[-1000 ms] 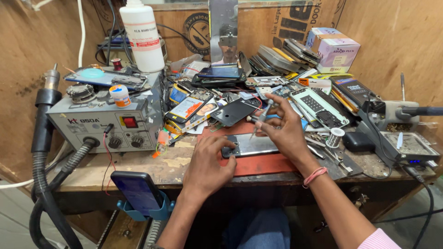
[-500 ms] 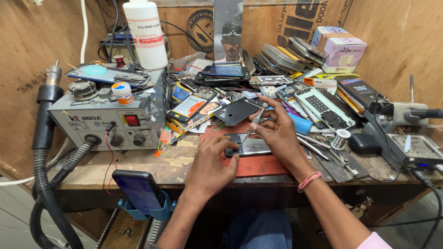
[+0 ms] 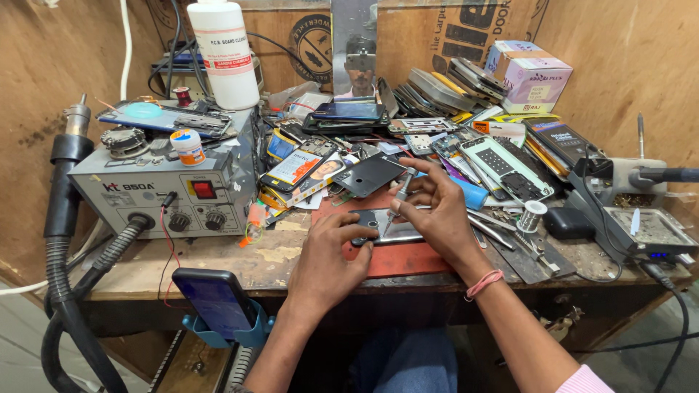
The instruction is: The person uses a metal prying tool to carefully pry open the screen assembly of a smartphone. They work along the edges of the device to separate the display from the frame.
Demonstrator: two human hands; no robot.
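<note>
I see the left hand [image 3: 331, 251] pinning the phone [image 3: 382, 227] on the table [image 3: 218, 266], right hand [image 3: 437, 207] at 1 o'clock gripping a screwdriver [image 3: 397, 200] w/ tip on it; phone's back looks open, work seems mid-way.

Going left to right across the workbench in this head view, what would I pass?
Hot-air wand → grey rework station → left hand → phone being opened → right hand holding a screwdriver → solder spool → soldering iron stand.

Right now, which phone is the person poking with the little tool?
The dark phone lying flat on the red mat, under both hands. The left hand steadies it; the right hand holds the screwdriver. Other phones lie untouched behind.
</note>
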